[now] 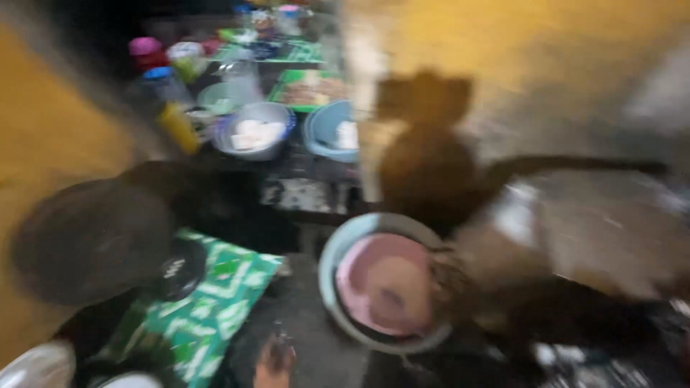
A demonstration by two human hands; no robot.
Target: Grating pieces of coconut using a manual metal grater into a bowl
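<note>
The whole view is smeared by motion. A light blue basin sits on the dark floor with a pink plate lying inside it. My right hand reaches in from the right, its fingers at the basin's right rim beside the pink plate; the blur hides whether it grips anything. My left hand is out of sight. A bare foot shows at the bottom edge, just left of the basin.
A green and white patterned mat lies at lower left beside a dark round pan. Farther back stand a metal bowl, a blue basin, a yellow bottle, lidded jars and green trays. A yellow wall rises on the right.
</note>
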